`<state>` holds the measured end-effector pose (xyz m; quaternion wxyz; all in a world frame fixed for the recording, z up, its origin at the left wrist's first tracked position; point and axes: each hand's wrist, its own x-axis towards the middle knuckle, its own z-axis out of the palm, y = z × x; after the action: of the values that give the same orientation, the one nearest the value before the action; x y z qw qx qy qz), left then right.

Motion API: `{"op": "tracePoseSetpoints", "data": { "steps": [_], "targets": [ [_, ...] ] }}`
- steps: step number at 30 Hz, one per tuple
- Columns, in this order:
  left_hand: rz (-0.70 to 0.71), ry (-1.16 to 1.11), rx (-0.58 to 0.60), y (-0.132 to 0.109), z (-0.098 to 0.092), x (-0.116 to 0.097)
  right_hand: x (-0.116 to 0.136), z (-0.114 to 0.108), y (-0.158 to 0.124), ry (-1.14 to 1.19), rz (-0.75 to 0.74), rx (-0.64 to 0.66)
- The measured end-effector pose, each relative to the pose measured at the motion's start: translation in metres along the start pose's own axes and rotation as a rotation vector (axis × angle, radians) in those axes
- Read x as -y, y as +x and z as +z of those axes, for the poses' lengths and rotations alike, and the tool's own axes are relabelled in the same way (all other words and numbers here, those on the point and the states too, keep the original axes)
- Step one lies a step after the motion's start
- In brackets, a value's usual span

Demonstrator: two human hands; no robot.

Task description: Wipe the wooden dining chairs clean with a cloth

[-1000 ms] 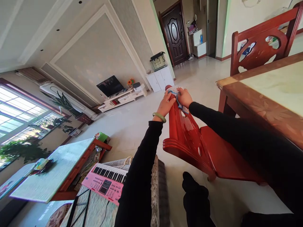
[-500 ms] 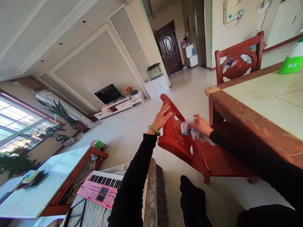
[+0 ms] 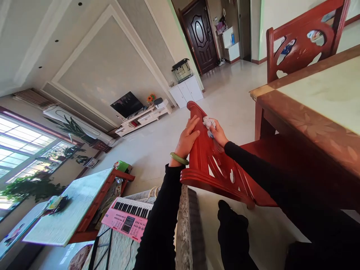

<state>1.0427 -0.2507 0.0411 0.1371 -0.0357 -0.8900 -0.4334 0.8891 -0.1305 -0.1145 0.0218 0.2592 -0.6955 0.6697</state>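
A reddish-brown wooden chair with a carved, pierced backrest stands tilted in my view. My left hand, with a green bangle at the wrist, grips the backrest's top rail, thumb on the near face. In my right hand is a crumpled whitish cloth, bunched in the fingers and pressed against the backrest close to its far end. Part of the cloth is hidden by that hand. The chair's seat runs under my right forearm towards the table.
A dining table with a pale top stands at right, another carved chair behind it. Lower left are a pink keyboard and a low table. My foot is on the floor beside the chair.
My right hand has moved the cloth left and up along the backrest, towards its far end and nearer my left hand. The left hand stays on the rail. The camera view has shifted.
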Motion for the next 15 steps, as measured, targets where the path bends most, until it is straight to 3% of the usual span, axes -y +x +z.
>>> {"op": "tracePoseSetpoints", "data": {
  "steps": [4, 8, 12, 15],
  "targets": [
    [0.003, -0.002, 0.002, -0.001, 0.001, -0.001, -0.031, -0.007, 0.016, -0.017, 0.050, 0.002],
    [-0.011, -0.016, -0.006, -0.001, 0.003, -0.002, -0.042, -0.022, 0.000, -0.103, 0.125, -0.024],
    [-0.047, -0.012, -0.006, 0.001, 0.004, -0.005, -0.040, -0.049, -0.028, -0.188, 0.243, -0.001],
    [-0.073, -0.007, -0.005, 0.003, 0.004, -0.006, -0.021, -0.058, -0.036, -0.186, 0.247, 0.068]
  ]
}}
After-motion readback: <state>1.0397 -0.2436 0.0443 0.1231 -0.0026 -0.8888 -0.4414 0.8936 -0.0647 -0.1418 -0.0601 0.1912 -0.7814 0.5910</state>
